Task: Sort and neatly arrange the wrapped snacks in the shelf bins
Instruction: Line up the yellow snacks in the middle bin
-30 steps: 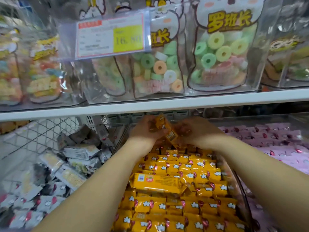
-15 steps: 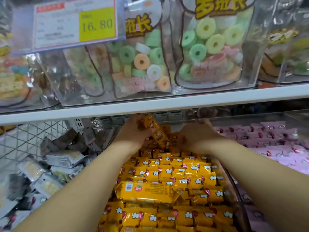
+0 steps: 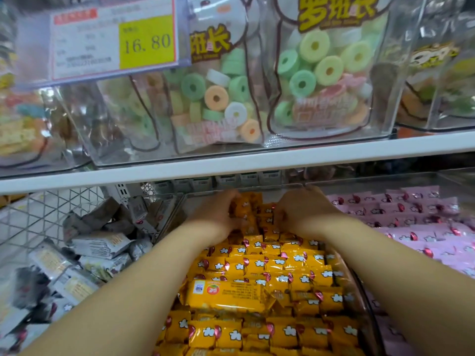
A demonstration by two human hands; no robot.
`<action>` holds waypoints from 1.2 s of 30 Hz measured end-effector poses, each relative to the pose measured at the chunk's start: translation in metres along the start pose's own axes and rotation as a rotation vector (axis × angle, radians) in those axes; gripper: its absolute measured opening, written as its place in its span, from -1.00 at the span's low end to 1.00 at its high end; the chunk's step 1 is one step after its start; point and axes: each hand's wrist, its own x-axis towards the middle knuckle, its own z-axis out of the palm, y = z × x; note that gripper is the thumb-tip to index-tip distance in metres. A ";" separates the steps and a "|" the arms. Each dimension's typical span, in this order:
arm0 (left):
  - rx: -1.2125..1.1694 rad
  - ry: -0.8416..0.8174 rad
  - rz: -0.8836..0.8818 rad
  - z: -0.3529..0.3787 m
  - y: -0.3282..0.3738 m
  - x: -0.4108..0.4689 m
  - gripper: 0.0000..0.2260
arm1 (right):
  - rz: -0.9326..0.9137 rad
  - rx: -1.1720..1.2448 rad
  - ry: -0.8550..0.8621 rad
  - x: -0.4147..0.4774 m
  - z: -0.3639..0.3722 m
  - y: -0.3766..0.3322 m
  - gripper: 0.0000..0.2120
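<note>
Left hand (image 3: 216, 217): fingers curled round a small orange foil-wrapped snack (image 3: 242, 206) at the back edge of the clear plastic middle bin (image 3: 359, 286)
Right hand (image 3: 305, 210): fingers curled into the loose orange heap beside it; whether it holds anything cannot be told
Front: tidy orange rows; a long flat orange packet (image 3: 226, 294) lies across them
Risk: forearms hang over the rows and could scuff them; a snack fumbled at the back could drop among the pink wrapped snacks (image 3: 411, 222)

White shelf board (image 3: 257, 164); wire mesh panel (image 3: 38, 217) left.

The right hand (image 3: 305, 214) hides its fingertips among orange snacks (image 3: 270, 265); the price tag (image 3: 113, 39) has blurred print.
</note>
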 end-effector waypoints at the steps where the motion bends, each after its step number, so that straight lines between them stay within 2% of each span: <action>1: 0.072 -0.032 0.023 0.006 0.005 0.002 -0.59 | -0.002 0.002 -0.002 0.000 0.000 0.000 -0.78; 4: 0.192 -0.118 0.063 0.014 0.012 0.005 -0.63 | -0.018 0.003 -0.017 -0.002 -0.002 0.000 -0.77; 8: 0.140 -0.264 0.063 0.006 0.005 0.007 -0.72 | -0.018 0.045 -0.010 -0.003 -0.003 -0.001 -0.78; 13: 0.111 -0.430 0.060 0.002 -0.003 -0.001 -0.64 | -0.050 0.062 -0.030 -0.006 -0.009 -0.002 -0.80; 17: 0.268 -0.406 0.061 0.006 -0.001 0.000 -0.56 | -0.079 0.061 -0.086 -0.008 -0.012 -0.001 -0.80; 20: 0.346 -0.358 0.082 0.009 0.003 -0.001 -0.57 | -0.110 0.038 -0.142 -0.010 -0.017 -0.004 -0.79; 23: 0.381 -0.297 0.115 0.008 0.000 -0.004 -0.60 | -0.100 0.124 -0.217 -0.019 -0.021 -0.001 -0.75; 27: 0.156 -0.206 0.125 0.001 0.007 -0.012 -0.61 | 0.008 0.194 -0.086 -0.028 -0.030 0.010 -0.73; 30: 0.143 -0.327 0.160 0.001 0.018 -0.019 -0.60 | 0.035 0.069 -0.069 -0.035 -0.034 0.018 -0.72; 33: 0.246 -0.505 0.167 0.008 0.023 -0.030 -0.53 | 0.041 0.116 -0.151 -0.047 -0.034 0.020 -0.66; 36: 0.350 -0.559 0.111 0.011 0.026 -0.031 -0.52 | 0.016 0.086 -0.251 -0.048 -0.032 0.018 -0.59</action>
